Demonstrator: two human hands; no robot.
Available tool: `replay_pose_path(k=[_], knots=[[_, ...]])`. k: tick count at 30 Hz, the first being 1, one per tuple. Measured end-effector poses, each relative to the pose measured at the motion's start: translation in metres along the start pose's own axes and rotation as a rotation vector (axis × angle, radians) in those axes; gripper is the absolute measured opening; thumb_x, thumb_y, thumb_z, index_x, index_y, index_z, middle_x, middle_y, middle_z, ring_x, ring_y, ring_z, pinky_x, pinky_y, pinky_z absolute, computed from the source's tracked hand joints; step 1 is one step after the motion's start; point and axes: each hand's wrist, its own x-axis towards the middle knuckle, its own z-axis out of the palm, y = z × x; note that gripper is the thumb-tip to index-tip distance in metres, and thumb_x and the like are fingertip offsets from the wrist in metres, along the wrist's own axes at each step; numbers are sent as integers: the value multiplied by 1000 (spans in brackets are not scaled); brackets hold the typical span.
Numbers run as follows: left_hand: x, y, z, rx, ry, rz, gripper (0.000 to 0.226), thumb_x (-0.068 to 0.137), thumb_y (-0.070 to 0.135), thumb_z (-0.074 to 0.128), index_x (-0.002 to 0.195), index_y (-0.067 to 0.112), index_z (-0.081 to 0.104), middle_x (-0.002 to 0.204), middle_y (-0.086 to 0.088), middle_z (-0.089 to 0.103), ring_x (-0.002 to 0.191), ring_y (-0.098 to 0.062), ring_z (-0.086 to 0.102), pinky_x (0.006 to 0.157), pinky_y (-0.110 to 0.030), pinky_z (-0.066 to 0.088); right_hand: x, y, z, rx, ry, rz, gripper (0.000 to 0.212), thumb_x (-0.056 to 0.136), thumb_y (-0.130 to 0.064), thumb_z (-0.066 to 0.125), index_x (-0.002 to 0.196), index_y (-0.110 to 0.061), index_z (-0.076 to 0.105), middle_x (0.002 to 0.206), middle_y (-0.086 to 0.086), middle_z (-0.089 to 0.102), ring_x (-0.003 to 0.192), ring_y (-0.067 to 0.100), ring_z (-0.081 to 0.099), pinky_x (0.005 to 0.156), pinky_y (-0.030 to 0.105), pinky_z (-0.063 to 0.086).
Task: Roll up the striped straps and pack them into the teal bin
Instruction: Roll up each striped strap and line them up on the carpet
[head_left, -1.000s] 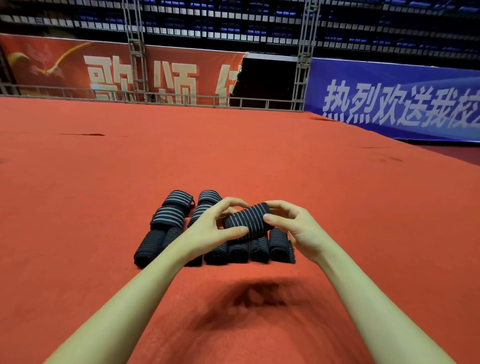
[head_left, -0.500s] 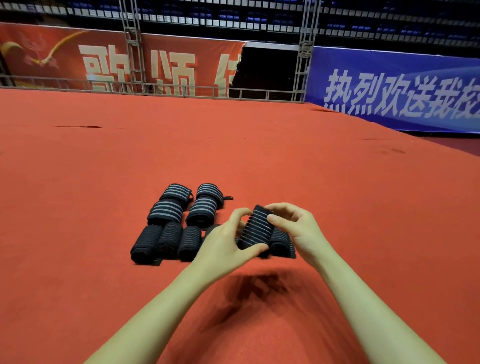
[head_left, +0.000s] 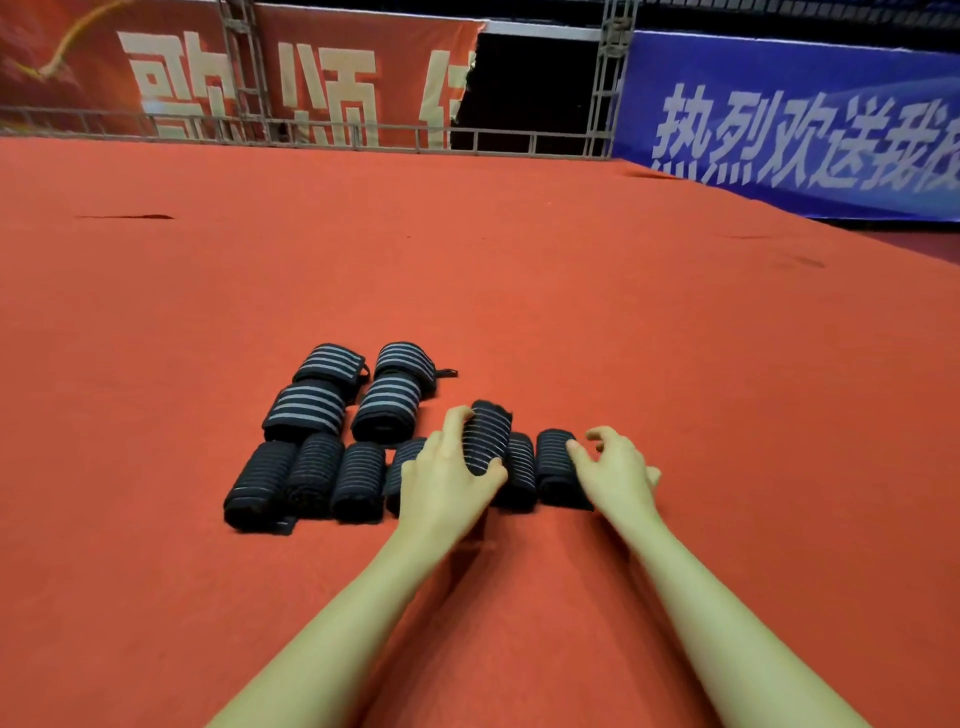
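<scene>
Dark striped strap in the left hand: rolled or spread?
Rolled: the dark striped strap is a tight cylinder in the left hand.

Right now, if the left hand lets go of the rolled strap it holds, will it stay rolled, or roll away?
The rolled strap in the left hand looks like soft fabric, so it may loosen slightly. It probably won't roll far: the carpet looks grippy, and neighbouring rolls flank it.

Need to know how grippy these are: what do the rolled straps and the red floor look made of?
Rolled strap in the left hand: likely woven elastic fabric, matte, ribbed with pale stripes. Red floor: probably thin carpet or felt, matte, with wrinkles showing.
</scene>
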Motion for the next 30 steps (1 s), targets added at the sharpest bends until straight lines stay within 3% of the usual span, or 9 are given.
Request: replay_pose_path(k=[2, 4, 8, 11, 14, 19, 24, 30], knots=[[4, -2, 6, 47, 14, -24, 56, 80, 39, 62, 130, 30, 38, 113, -1, 63, 106, -24, 58, 94, -43, 42, 3, -3, 10, -124, -25, 40, 61, 90, -59, 48, 131, -14, 47, 131, 12, 53, 126, 33, 45, 102, 45, 27], [7, -5, 11, 64, 19, -32, 56, 81, 40, 60, 130, 29, 38, 114, -1, 63, 108, -23, 57, 95, -42, 40, 8, -5, 21, -180, -40, 65, 67, 87, -65, 46, 128, -12, 49, 130, 12, 54, 126, 34, 43, 102, 45, 27], [15, -10, 16, 79, 16, -48, 54, 82, 40, 59, 130, 28, 38, 113, 1, 63, 109, -22, 56, 95, -40, 36, 13, -3, 34, -175, -53, 78, 60, 85, -68, 45, 110, -16, 59, 120, 8, 58, 120, 31, 45, 97, 44, 28], [16, -13, 15, 93, 21, -53, 53, 82, 40, 59, 130, 27, 39, 112, -1, 63, 108, -23, 56, 94, -40, 37, 10, -4, 36, -34, -47, 26, 44, 85, -59, 53, 105, -20, 58, 110, 2, 64, 115, 28, 52, 89, 40, 27], [11, -11, 16, 107, 9, -39, 55, 84, 40, 59, 133, 26, 39, 113, -3, 62, 109, -24, 56, 94, -40, 36, 0, -5, 32, 111, -5, -10, 36, 86, -44, 61, 114, -22, 53, 104, -5, 67, 112, 22, 55, 83, 34, 22], [1, -10, 9, 145, 38, 36, 59, 84, 39, 59, 137, 25, 38, 112, -4, 60, 108, -25, 55, 92, -42, 37, -22, -4, 24, 184, 118, -134, 43, 86, -36, 64, 125, -23, 50, 109, -6, 68, 112, 19, 57, 84, 30, 22], [-17, 1, 6, 189, 51, 145, 59, 84, 38, 60, 138, 24, 42, 103, -7, 61, 99, -29, 58, 86, -42, 37, -51, 12, 3, 57, 177, -323, 55, 90, -36, 59, 141, -30, 38, 113, -6, 66, 109, 15, 58, 85, 29, 23], [-39, 6, 18, 169, 32, 173, 57, 81, 41, 57, 134, 25, 45, 100, -5, 62, 97, -27, 60, 83, -41, 38, -78, 39, -6, -21, 166, -382, 52, 91, -43, 51, 142, -34, 42, 129, -2, 52, 115, 14, 52, 86, 28, 24]])
